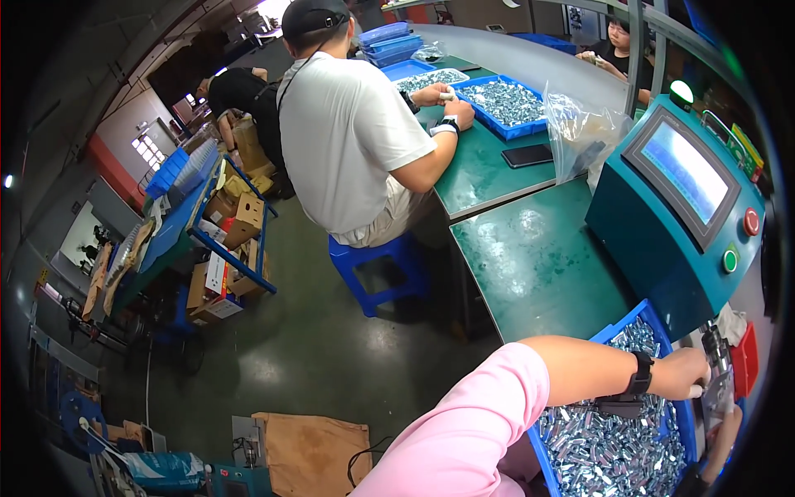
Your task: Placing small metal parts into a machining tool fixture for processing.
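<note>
My left arm in a pink sleeve reaches across a blue tray (538, 464) heaped with small shiny metal parts (613, 451). At the teal machine's metal fixture (717, 352), my left hand (683, 373) has its fingers curled together, with white covers on the tips. What they hold, if anything, is too small to make out. My right hand (725, 435) comes up from the lower right edge, its fingers by a metal plate under the fixture. Whether it grips anything there is hidden.
The teal machine (654, 224) carries a screen, a red button (751, 221) and a green button (729, 261). Beside the fixture is a red bin (745, 360). A co-worker in a white shirt (356, 141) sits at the green table (530, 265) by another blue tray (505, 103). A blue stool (377, 269) stands left.
</note>
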`<move>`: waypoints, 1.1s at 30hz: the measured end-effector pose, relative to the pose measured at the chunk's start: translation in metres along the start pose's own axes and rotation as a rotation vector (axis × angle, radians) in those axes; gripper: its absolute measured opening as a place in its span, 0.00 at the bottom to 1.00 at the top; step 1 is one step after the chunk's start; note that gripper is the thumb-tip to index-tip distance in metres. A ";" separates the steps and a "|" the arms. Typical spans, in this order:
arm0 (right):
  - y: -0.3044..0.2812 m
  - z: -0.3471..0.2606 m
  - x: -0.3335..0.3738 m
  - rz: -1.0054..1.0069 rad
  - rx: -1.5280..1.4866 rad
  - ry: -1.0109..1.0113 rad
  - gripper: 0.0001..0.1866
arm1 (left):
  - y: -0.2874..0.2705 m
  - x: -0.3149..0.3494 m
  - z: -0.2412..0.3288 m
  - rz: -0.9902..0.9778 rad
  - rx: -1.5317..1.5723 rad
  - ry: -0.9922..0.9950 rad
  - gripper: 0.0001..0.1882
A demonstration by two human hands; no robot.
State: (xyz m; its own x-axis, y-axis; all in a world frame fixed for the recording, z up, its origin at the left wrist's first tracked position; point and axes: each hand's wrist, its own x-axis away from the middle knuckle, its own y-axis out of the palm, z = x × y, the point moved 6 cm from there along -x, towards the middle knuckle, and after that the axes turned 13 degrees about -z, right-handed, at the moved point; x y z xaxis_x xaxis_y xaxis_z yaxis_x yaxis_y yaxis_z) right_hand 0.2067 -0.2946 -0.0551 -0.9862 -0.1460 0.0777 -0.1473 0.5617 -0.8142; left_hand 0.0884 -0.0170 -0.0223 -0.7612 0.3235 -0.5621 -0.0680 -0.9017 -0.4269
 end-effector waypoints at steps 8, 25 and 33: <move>0.014 0.010 0.026 -0.114 -0.482 -0.085 0.21 | -0.001 -0.012 0.019 -0.114 -0.053 0.004 0.08; 0.019 -0.080 0.067 -0.356 -0.636 0.021 0.25 | 0.035 -0.092 0.037 -0.291 -0.672 0.078 0.10; 0.021 -0.085 0.061 -0.338 -0.579 -0.048 0.25 | 0.037 -0.094 0.017 -0.356 -0.763 -0.051 0.09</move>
State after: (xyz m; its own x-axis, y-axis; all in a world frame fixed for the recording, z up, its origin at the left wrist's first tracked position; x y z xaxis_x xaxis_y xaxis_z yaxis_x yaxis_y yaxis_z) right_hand 0.1374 -0.2225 -0.0190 -0.8762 -0.4193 0.2378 -0.4774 0.8226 -0.3088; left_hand 0.1461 -0.0853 0.0270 -0.8065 0.5215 -0.2787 0.1314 -0.3015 -0.9444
